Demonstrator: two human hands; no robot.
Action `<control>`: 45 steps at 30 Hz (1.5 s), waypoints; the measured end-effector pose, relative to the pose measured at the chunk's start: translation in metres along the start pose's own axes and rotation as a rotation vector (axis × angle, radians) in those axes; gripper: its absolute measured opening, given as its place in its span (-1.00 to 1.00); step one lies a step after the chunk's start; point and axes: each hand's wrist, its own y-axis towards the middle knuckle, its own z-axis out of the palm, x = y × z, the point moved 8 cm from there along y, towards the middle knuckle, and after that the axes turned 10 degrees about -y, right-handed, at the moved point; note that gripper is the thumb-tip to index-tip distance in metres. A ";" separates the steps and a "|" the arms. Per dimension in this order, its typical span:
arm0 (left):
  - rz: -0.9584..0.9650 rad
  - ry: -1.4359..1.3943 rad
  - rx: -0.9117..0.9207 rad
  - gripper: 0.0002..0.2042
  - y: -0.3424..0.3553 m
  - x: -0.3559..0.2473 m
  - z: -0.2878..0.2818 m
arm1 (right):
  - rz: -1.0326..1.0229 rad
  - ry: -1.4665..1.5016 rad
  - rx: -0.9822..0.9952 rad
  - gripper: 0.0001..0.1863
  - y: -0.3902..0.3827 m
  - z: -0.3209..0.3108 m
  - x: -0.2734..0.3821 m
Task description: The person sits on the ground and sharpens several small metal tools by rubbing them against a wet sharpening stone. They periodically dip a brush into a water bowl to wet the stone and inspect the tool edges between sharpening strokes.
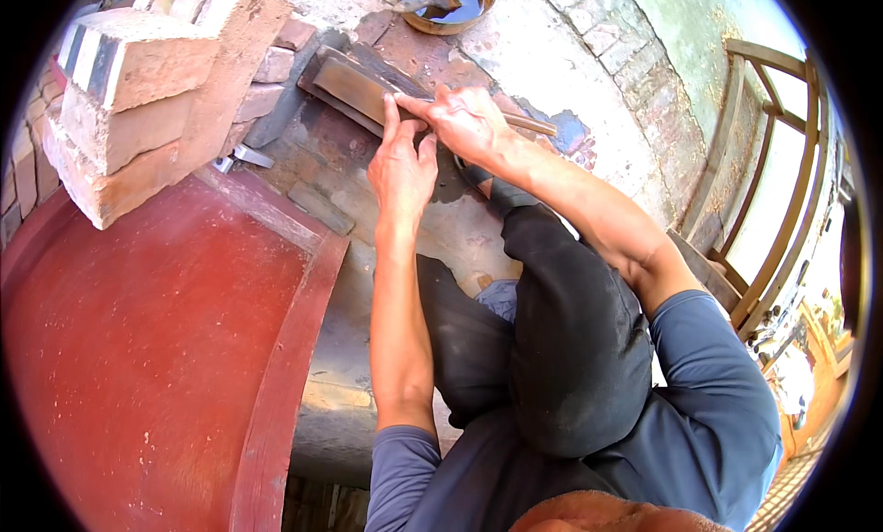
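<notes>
Just above the middle of the head view, a long brown flat block (345,80), likely a sharpening stone, lies on a dark wooden base on the brick floor. My left hand (402,164) presses its fingertips at the block's near right part, on a thin tool hidden mostly under the fingers. My right hand (463,120) is curled round that tool, whose slim wooden handle (535,125) sticks out to the right. A wet dark patch lies below the block. My bent leg in dark trousers (570,330) is beneath my right forearm.
A metal bowl (427,24) of water with a brush (437,0) stands beyond the block. Stacked bricks (152,114) are at upper left, a red board (147,348) at lower left. A wooden frame (773,228) stands at the right on the brick floor.
</notes>
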 end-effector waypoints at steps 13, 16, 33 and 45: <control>-0.019 0.037 0.065 -0.79 -0.019 0.011 0.020 | -0.009 0.020 -0.008 -0.43 -0.028 -0.004 -0.002; 0.027 0.019 0.019 -0.79 -0.017 0.006 0.021 | -0.018 0.029 -0.021 -0.45 -0.023 -0.002 -0.004; -0.038 0.097 0.004 -0.82 -0.017 0.014 0.016 | -0.030 0.020 0.068 -0.41 -0.019 -0.001 0.000; -0.039 0.056 0.014 -0.84 -0.026 0.015 0.027 | -0.012 -0.012 0.116 -0.44 -0.021 -0.001 -0.006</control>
